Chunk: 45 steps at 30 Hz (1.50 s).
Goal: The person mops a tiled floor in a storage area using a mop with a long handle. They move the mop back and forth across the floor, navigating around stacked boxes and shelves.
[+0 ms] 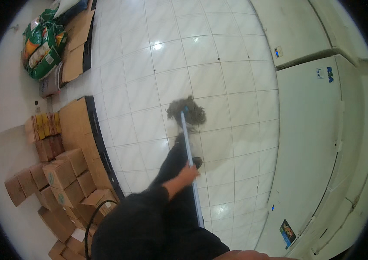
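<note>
Left hand: my left hand (187, 174) is clamped around the shaft of the mop, bare fingers wrapped about it, black sleeve behind.
Right hand: a strip of bare skin (246, 256) shows at the near edge; too cropped for me to tell what my right hand grips.
Mop: the mop (187, 143) slants across the middle of the floor, its slim, smooth, pale shaft running from near to far.
Mop head: grey, shaggy, stringy mop head (197, 115), spread flat on the tiles around a blue socket (186, 108).
Floor: glossy white square tiles (244, 39) with thin dark joints; duller, beige-tinged tiles just right of the mop.
Legs: my black trouser leg (171, 160) lies left of the shaft; a dark, rounded shoe toe (198, 162) shows just right of it.
Left side: brown cardboard boxes (60, 174), near; a flat cardboard-topped platform (76, 123); shiny, crumpled green sacks (45, 65), far.
Right side: smooth white cabinets (305, 130) with rounded edges.
</note>
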### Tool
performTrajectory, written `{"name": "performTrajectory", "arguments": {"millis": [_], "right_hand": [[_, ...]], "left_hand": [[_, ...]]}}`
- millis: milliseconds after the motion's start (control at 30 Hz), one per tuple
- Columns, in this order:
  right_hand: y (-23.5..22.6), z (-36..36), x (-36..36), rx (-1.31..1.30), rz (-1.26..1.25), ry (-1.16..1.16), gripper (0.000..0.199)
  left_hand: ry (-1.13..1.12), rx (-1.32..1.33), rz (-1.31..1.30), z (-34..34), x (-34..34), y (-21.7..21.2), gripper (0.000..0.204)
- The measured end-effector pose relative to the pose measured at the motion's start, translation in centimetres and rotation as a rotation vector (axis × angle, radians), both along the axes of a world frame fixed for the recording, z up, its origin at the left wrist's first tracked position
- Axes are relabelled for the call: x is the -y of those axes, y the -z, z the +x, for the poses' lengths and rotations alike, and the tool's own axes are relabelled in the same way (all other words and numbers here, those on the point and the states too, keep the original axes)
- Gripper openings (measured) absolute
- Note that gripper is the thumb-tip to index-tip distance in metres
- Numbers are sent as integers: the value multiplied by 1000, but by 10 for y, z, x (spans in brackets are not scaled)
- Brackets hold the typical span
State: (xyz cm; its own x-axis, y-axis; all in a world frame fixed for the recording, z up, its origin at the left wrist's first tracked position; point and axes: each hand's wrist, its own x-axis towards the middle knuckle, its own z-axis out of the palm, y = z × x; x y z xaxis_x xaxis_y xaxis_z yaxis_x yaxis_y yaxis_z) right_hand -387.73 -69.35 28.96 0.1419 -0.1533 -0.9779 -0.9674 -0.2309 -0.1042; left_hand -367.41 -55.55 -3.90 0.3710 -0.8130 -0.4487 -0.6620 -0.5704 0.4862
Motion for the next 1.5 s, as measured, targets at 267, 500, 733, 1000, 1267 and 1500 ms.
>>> {"name": "performTrajectory", "arguments": {"millis": [267,500,733,1000,1267,1500], "right_hand": [[121,186,-73,247,281,531,50],[21,31,-101,-76,-58,205,51],[72,155,-159,38,81,529,53],[177,292,-168,289,135,852,53],[64,96,-152,150,90,735,51],[264,333,-99,348,298,722,48]], "left_hand": [[69,268,330,281,-76,96,20],[91,-169,-17,2,-72,6,10],[-116,329,4,201,-56,85,40],[75,484,-162,334,-37,111,26],[261,-58,-57,137,-50,-1,12],[-173,614,362,389,-1,98,48]]}}
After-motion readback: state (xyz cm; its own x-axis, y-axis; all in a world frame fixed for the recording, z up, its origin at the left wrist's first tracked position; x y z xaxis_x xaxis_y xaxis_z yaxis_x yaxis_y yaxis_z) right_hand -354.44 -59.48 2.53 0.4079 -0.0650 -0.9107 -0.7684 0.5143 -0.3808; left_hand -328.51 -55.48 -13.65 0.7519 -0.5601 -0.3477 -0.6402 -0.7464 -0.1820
